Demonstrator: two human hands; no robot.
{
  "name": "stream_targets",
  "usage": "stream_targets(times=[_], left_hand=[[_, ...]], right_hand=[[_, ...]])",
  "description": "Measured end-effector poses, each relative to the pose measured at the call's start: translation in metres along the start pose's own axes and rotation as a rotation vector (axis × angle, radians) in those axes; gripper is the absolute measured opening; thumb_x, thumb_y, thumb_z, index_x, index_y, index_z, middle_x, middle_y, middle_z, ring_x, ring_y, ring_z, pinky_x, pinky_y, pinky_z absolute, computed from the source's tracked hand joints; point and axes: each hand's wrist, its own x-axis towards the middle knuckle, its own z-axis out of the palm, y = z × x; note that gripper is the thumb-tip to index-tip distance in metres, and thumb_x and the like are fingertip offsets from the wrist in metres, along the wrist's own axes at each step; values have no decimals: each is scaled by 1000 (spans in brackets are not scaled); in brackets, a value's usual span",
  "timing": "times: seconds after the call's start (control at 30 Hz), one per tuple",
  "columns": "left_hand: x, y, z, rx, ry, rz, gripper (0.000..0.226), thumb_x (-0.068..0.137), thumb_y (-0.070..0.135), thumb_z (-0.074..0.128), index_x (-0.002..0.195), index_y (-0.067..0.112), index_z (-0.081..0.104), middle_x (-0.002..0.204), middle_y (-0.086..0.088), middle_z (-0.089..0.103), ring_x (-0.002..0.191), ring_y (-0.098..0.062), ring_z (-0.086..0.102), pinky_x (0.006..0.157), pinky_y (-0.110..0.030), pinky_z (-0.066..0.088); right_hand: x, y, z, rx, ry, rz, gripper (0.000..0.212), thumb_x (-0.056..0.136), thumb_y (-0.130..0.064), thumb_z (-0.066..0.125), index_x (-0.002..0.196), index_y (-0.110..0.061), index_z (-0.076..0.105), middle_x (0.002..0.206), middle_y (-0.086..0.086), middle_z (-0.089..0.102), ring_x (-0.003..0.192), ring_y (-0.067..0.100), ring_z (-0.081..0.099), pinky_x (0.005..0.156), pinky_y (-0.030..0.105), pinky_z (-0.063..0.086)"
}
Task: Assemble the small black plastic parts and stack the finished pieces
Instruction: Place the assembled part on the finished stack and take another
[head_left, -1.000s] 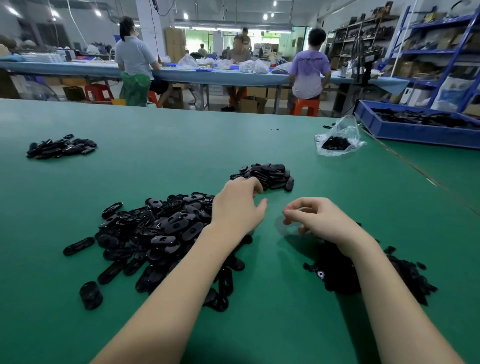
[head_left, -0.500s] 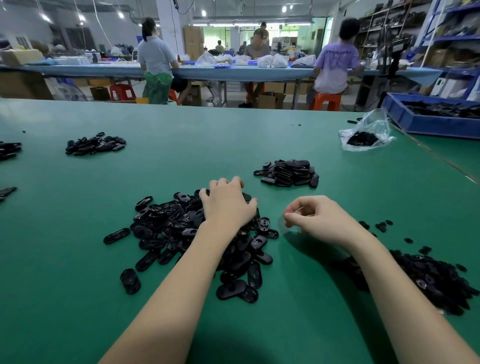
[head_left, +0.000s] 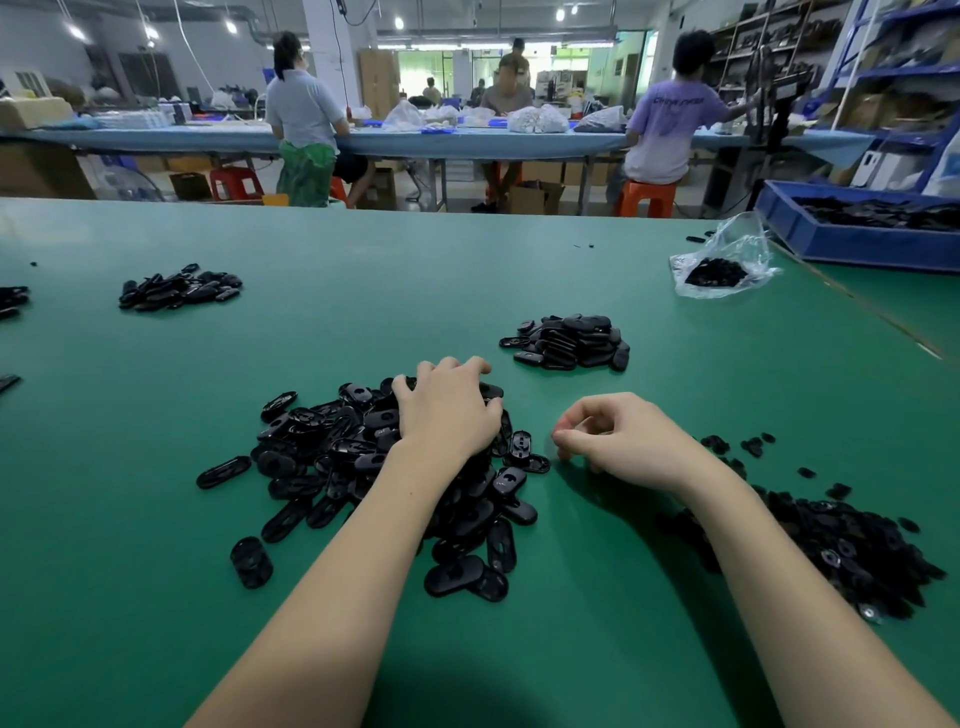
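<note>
A loose heap of black oval plastic parts (head_left: 332, 457) lies on the green table in front of me. My left hand (head_left: 447, 415) rests on top of this heap with its fingers bent down into the parts; whether it grips one is hidden. My right hand (head_left: 623, 441) hovers just right of the heap, fingers curled and thumb tip against the forefinger, with no part visible in it. A heap of smaller black parts (head_left: 841, 545) lies under and right of my right forearm. A tidy stack of black pieces (head_left: 571, 340) sits beyond both hands.
Another small pile of black parts (head_left: 179, 288) lies far left, and a clear plastic bag (head_left: 722, 265) with black parts far right. A blue bin (head_left: 857, 244) stands at the right edge. Several people sit at a long table behind.
My left hand has pulled back from near the far stack and come down onto the heap of oval parts. My right hand has kept its curled pose and place.
</note>
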Motion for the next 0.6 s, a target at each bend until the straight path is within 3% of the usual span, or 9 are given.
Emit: stream_targets(times=[0.13, 0.47, 0.6], left_hand=[[1, 0, 0, -14, -13, 4, 36, 96, 46, 52, 130, 37, 60, 133, -1, 53, 129, -25, 42, 112, -50, 24], [-1, 2, -3, -131, 55, -5, 16, 93, 43, 58, 101, 30, 63, 106, 7, 65, 116, -22, 50, 111, -50, 27], [-3, 3, -3, -105, 55, 11, 15, 94, 37, 57, 102, 34, 69, 105, 10, 68, 116, -20, 51, 111, -49, 26]], right_hand=[[0, 1, -1, -5, -7, -1, 9, 94, -30, 68, 87, -29, 74, 84, -10, 78, 55, -5, 58, 72, 22, 51], [1, 3, -1, -14, -18, -6, 9, 94, -32, 68, 87, -29, 74, 83, -12, 77, 53, -7, 57, 68, 22, 47], [1, 4, -1, -10, -21, 2, 9, 93, -34, 68, 87, -30, 74, 84, -12, 77, 55, -6, 59, 70, 23, 49]])
